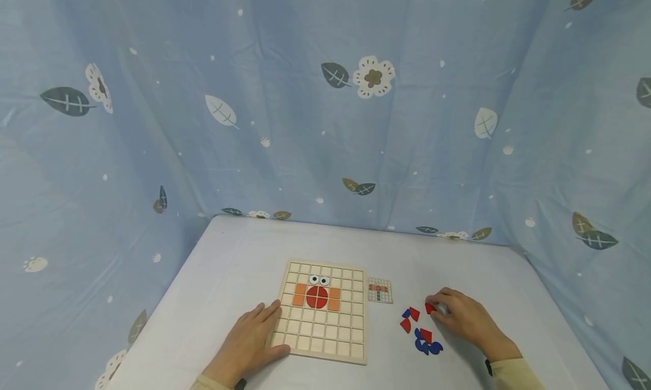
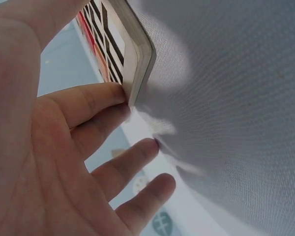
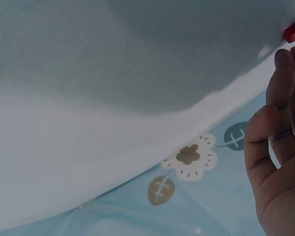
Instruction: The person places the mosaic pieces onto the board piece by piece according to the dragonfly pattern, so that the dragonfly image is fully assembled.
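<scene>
A square wooden grid board (image 1: 346,333) lies on the table; on it are two eye tiles (image 1: 319,280), a red circle (image 1: 317,297) made of quarter tiles, and orange tiles (image 1: 299,294) on both sides. My left hand (image 1: 250,340) rests at the board's near left corner, fingers (image 2: 96,101) fairly straight along its edge, thumb by the front edge. To the right, my right hand (image 1: 467,319) pinches a red quarter-circle tile (image 1: 429,308) between thumb and fingertips. In the right wrist view only a bit of that red tile (image 3: 293,32) shows at the top right.
A small pattern card (image 1: 380,290) lies right of the board. Loose red tiles (image 1: 406,325) and blue tiles (image 1: 435,347) are scattered beside my right hand. Behind the white table (image 1: 244,243) hangs a blue curtain (image 1: 285,124) with leaf and flower prints.
</scene>
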The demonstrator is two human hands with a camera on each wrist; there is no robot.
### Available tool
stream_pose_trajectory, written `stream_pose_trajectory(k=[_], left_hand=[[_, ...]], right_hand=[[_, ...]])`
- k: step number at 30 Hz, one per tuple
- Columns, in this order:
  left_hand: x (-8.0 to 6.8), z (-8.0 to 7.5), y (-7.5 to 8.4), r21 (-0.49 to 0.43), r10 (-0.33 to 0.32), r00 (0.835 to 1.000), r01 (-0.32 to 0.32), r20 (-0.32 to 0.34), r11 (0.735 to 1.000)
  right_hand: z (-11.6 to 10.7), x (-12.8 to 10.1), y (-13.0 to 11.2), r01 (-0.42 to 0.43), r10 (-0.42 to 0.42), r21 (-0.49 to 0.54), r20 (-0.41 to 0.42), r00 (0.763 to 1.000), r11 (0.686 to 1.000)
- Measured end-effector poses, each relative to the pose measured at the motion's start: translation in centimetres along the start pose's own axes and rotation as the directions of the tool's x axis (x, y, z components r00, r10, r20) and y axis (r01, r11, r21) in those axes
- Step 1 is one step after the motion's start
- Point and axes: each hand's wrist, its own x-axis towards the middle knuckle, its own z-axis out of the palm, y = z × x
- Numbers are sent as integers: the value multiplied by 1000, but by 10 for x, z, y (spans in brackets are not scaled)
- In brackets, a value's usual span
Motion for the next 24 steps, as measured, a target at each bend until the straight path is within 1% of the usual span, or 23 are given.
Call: stream_pose_trajectory(k=[9,14,24], left_hand=[[-1,0,0,-15,-10,1000,10,11,1000],[-1,1,-2,-23,-11,1000,11,4,1000],[0,3,-3,-13,-2,1000,1,-16,1000]], right_hand=[[1,2,-2,-12,11,31,27,1000,999],[2,5,-5,-32,29,48,53,998,998],[1,6,-9,-49,46,52,52,998,997]])
